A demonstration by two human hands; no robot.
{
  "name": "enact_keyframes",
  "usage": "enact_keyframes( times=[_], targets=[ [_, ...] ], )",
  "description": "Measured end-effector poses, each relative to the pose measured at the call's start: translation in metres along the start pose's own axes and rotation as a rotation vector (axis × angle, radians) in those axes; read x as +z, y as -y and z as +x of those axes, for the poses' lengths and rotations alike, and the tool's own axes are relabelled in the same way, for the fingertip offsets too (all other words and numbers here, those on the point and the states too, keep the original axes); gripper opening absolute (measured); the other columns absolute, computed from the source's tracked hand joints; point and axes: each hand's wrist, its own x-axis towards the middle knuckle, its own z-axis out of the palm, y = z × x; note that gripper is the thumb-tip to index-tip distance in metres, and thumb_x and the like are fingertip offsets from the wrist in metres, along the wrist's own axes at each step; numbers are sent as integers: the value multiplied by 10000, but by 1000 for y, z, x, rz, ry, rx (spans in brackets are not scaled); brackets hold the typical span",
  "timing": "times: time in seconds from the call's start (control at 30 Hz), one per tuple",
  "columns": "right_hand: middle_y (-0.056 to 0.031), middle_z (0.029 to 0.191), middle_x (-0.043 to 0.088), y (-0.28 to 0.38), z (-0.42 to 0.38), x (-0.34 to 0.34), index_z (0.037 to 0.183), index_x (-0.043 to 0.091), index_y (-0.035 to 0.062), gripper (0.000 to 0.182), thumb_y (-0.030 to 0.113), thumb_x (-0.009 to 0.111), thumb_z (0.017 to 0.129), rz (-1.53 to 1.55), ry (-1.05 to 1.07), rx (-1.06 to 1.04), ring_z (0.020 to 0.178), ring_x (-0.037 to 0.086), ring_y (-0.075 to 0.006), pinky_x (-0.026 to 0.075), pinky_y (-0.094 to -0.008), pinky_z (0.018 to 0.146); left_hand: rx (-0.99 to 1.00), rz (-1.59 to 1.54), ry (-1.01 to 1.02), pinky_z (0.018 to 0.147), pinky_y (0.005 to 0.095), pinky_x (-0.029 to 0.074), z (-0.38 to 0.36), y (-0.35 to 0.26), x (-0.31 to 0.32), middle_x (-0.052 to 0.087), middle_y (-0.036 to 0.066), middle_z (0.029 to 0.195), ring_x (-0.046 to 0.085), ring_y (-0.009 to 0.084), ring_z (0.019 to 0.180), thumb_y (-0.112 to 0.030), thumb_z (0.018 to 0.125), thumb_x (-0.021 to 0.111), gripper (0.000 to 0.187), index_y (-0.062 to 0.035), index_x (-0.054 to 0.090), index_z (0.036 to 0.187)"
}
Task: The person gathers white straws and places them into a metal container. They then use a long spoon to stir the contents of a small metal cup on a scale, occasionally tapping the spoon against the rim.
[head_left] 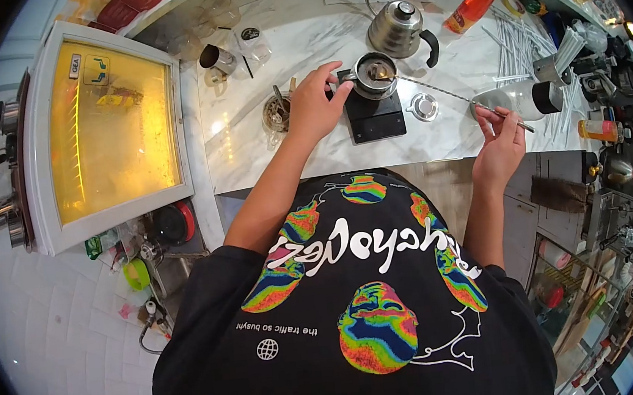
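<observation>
My right hand [501, 135] pinches the upper end of a long twisted bar spoon [439, 89]. The spoon slants left, its bowl end inside a small round metal cup [376, 85] whose inside looks dark. That cup stands on a black scale [376, 125]. My left hand [318, 100] reaches to the cup's left side, with thumb and forefinger closed around what looks like its handle; the fingers partly hide the grip. Just right of the scale lies a small round metal piece with a knob [424, 107]. Left of my left hand is a glass [276, 116] with spoons in it.
Behind the cup stands a gooseneck kettle [397, 28] with a black handle. A red bottle [475, 5] and many straws [511, 45] are at the back right. A clear bottle with a black cap [547, 97] lies near my right hand. A metal pitcher [218, 58] sits back left.
</observation>
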Motion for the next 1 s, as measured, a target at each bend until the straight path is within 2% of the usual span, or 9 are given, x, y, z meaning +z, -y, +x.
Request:
enact_keyframes(
  times=[0.27,0.47,0.57,0.7,0.9,1.0],
  targets=[
    [-173,974,775,2,11,12,1100,610,5,335,270,414,1160,-68,143,-43,1031,736,-257,509,-418,1041,-84,-60,32,702,316,520,7,-1,15,708,59,852,608,143,715,-223,997,709,268,-62,745,1208],
    [-186,1028,763,17,18,14,1094,633,-30,343,228,417,1158,-147,249,-173,976,741,-244,520,-374,989,-137,-80,28,716,305,513,9,-4,19,709,56,845,599,130,724,-260,1033,671,257,-38,735,1145],
    [-199,1071,751,38,21,13,1094,639,-51,337,196,418,1153,-177,303,-256,949,744,-238,528,-354,957,-159,-99,7,730,377,556,9,-3,23,765,126,900,696,252,741,-278,1012,684,248,-53,736,1103],
    [-201,1105,741,58,30,5,1112,649,-67,338,175,416,1150,-244,388,-412,947,744,-234,532,-356,949,-204,-162,-17,728,359,554,8,1,29,759,124,879,692,226,729,-285,1022,679,259,-43,732,1092],
    [-182,1134,731,56,33,19,1080,681,-73,307,109,436,1117,-127,524,-414,982,740,-240,538,-354,920,-196,-193,-61,705,329,544,6,5,36,740,104,830,669,178,708,-261,1025,684,248,-30,731,1103],
    [-184,1147,729,53,35,23,1061,691,-78,294,80,445,1094,-206,636,-432,996,735,-235,537,-344,908,-196,-206,-80,697,319,540,4,3,37,733,92,818,662,162,709,-254,1025,686,246,-25,730,1104]
  ],
)
